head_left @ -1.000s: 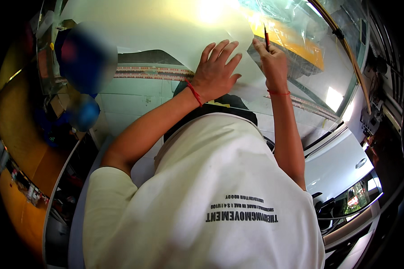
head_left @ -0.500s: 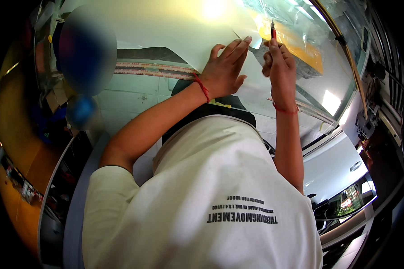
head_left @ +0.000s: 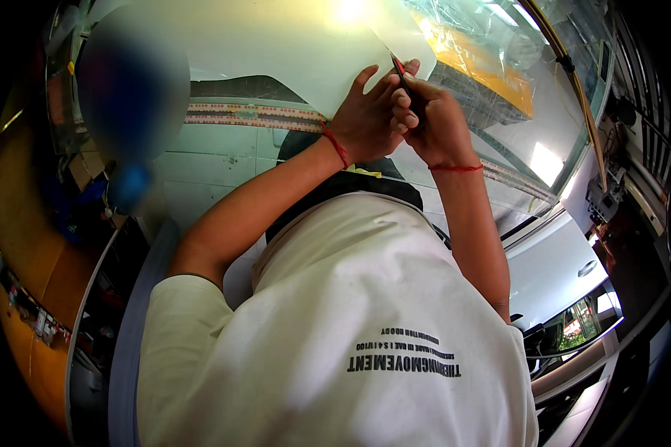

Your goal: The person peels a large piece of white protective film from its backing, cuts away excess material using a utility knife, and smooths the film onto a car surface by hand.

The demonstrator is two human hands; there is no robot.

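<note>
A large pale sheet [head_left: 276, 52] lies on the glass tabletop, with a thin dark slit running through it to the tool's tip. My left hand [head_left: 369, 112] rests on the sheet's near edge, fingers spread, holding nothing. Close against it, my right hand [head_left: 443, 123] grips a slim red-and-black craft knife [head_left: 401, 70], its pointed end touching or just over the sheet beyond my left fingers. The right fingers partly cover the knife's handle and overlap the left hand's edge.
A clear plastic wrapping with a yellow band [head_left: 484, 67] lies right of the sheet. Measuring tapes [head_left: 257, 115] run along the glass table's near side. A yellowish rod [head_left: 574, 82] slants at the right. A white car door [head_left: 559, 276] stands at lower right.
My right hand has come left and lowered the knife from upright to the sheet, beside my left hand. The left hand has stayed nearly in place.
</note>
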